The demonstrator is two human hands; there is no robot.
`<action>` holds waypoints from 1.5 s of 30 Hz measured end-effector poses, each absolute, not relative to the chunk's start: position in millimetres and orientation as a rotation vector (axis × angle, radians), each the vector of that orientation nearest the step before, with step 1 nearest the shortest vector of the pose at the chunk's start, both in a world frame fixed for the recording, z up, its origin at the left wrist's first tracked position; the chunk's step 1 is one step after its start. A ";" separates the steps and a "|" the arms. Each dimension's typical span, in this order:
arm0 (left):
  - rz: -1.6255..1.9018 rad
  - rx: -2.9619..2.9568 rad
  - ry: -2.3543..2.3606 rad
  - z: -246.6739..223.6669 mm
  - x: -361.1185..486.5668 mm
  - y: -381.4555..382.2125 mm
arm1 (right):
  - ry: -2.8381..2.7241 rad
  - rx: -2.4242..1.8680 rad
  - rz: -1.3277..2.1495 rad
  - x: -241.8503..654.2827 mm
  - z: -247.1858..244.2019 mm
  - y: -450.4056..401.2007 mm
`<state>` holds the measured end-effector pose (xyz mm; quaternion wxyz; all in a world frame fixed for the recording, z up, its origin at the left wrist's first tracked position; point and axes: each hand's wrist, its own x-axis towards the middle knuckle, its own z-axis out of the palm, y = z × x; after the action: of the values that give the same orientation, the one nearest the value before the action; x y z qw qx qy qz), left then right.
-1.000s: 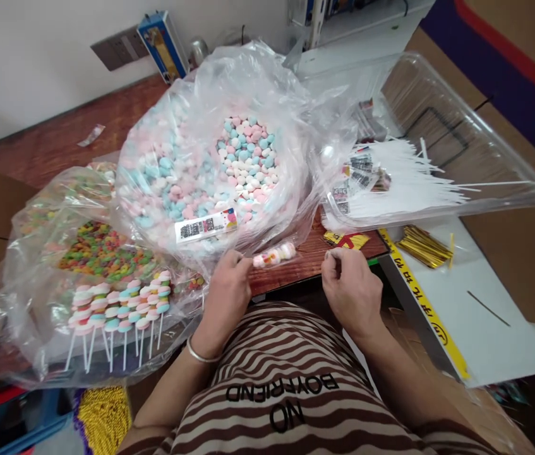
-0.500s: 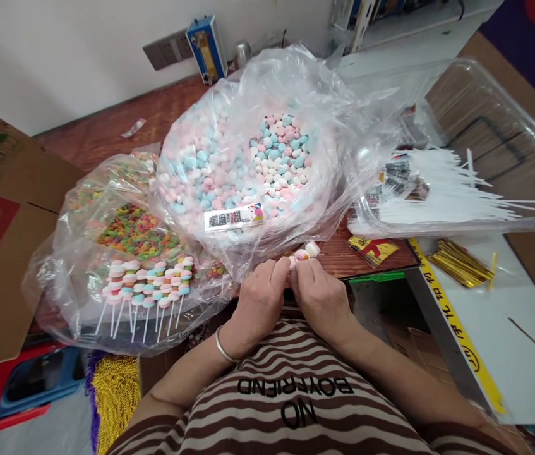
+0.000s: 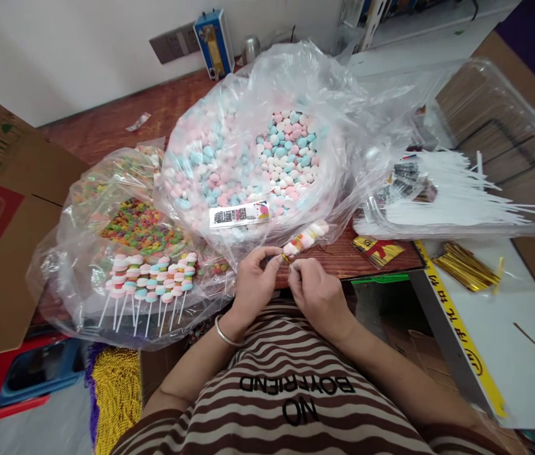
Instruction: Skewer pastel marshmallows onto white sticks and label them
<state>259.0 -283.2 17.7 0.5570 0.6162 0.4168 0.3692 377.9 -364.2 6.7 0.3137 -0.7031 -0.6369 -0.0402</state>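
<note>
A wrapped marshmallow skewer [image 3: 306, 237] in pink, white and yellow-orange points up and right from between my hands, above the table edge. My left hand [image 3: 258, 281] pinches its lower end with thumb and forefinger. A gold twist tie [image 3: 287, 258] shows at the neck of the clear wrapper. My right hand [image 3: 320, 294] is closed close beside the neck, its fingertips at the tie's end; its palm is hidden. Left of my hands, several finished marshmallow skewers [image 3: 152, 278] lie on a plastic bag, white sticks toward me.
Behind my hands stands a big clear bag of pink, blue and white marshmallows [image 3: 288, 148], a printed label strip [image 3: 239, 215] on it. Left is a bag of colourful ring candies [image 3: 141, 230]. To the right are white sticks [image 3: 451, 196] in a clear tray and gold ties [image 3: 468, 265].
The skewer shows more of its length now, tilted up beyond my fingers. My hands have come slightly apart, uncovering the gold tie at the wrapper's neck. The view has shifted a little.
</note>
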 end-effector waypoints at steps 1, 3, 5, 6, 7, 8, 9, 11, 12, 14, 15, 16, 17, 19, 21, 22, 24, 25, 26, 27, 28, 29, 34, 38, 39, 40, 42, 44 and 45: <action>0.825 1.244 0.962 17.7 261.1 -282.4 | -1.606 -1.826 -0.001 379.6 5.4 -361.2; 0.720 0.887 0.871 18.0 265.0 -281.7 | -1.446 -1.764 0.217 383.9 3.9 -355.0; 0.663 0.679 0.798 19.4 268.1 -281.4 | -1.317 -1.701 0.379 388.0 4.3 -350.1; 0.657 0.630 0.781 20.5 269.1 -281.2 | -1.279 -1.665 0.434 389.6 5.2 -348.5; 0.667 0.603 0.778 21.7 269.9 -280.9 | -1.255 -1.625 0.476 390.8 6.6 -347.6; 0.682 0.590 0.779 22.7 270.4 -280.6 | -1.242 -1.584 0.514 391.5 8.3 -347.4; 0.695 0.587 0.783 23.3 270.7 -280.3 | -1.235 -1.547 0.555 391.7 10.2 -347.7; 0.710 0.608 0.792 22.8 271.3 -280.6 | -1.223 -1.491 0.652 390.7 13.9 -348.9; 0.716 0.632 0.799 21.7 271.6 -281.3 | -1.213 -1.479 0.692 389.8 15.4 -349.3; 0.742 0.719 0.824 18.3 272.1 -283.4 | -1.171 -1.486 0.750 387.6 16.6 -349.1; 0.772 0.793 0.845 16.4 272.1 -284.6 | -1.133 -1.490 0.777 386.6 16.3 -348.3; 0.813 0.896 0.875 14.6 271.8 -285.7 | -1.087 -1.486 0.808 385.9 15.2 -347.0; 0.861 1.033 0.910 13.1 271.1 -286.5 | -1.038 -1.473 0.837 385.4 13.7 -345.5; 0.963 1.390 0.963 10.5 268.5 -286.9 | -0.951 -1.438 0.871 385.3 9.6 -342.3; 1.014 1.768 0.952 8.0 264.8 -285.7 | -0.893 -1.426 0.864 385.8 5.3 -339.9; 1.015 1.933 0.927 6.5 262.8 -284.8 | -0.874 -1.429 0.857 386.0 3.5 -339.3; 0.980 2.194 0.892 3.5 259.3 -283.0 | -0.867 -1.444 0.839 385.7 1.0 -339.2; 0.961 2.292 0.891 2.3 258.2 -282.5 | -0.877 -1.452 0.819 385.0 0.4 -339.5; 0.953 2.368 0.897 1.5 257.6 -282.2 | -0.897 -1.463 0.786 384.0 0.2 -339.8; 0.960 2.415 0.906 1.3 257.6 -282.3 | -0.926 -1.477 0.741 382.7 0.4 -340.0; 0.976 2.425 0.918 1.5 258.2 -282.6 | -0.960 -1.492 0.686 381.4 0.7 -340.1; 0.991 2.392 0.932 2.0 259.3 -283.1 | -0.991 -1.504 0.624 380.2 1.1 -339.8; 0.954 1.777 0.908 0.1 264.9 -278.8 | -0.975 -1.421 0.593 385.0 2.3 -335.8; 1.012 1.707 0.647 2.9 257.5 -259.9 | -0.905 -1.156 1.182 394.6 6.8 -336.5; 1.030 1.771 0.582 9.0 253.7 -256.4 | -0.907 -1.105 1.319 395.6 9.5 -337.3; 1.052 1.846 0.533 17.9 249.3 -255.1 | -0.920 -1.073 1.405 396.2 13.0 -338.1; 1.141 2.013 0.467 41.9 239.7 -260.3 | -0.988 -1.085 1.337 397.7 22.8 -339.8; 1.250 2.127 0.478 66.5 230.7 -274.1 | -1.109 -1.188 0.976 401.5 35.7 -342.0; 1.186 2.146 0.387 75.8 227.4 -281.9 | -1.178 -1.240 0.744 404.2 42.8 -343.6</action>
<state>227.4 -281.9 75.8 0.3236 0.8180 0.1473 0.4522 404.2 -343.6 42.8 0.5959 -0.5338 -0.5073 0.3203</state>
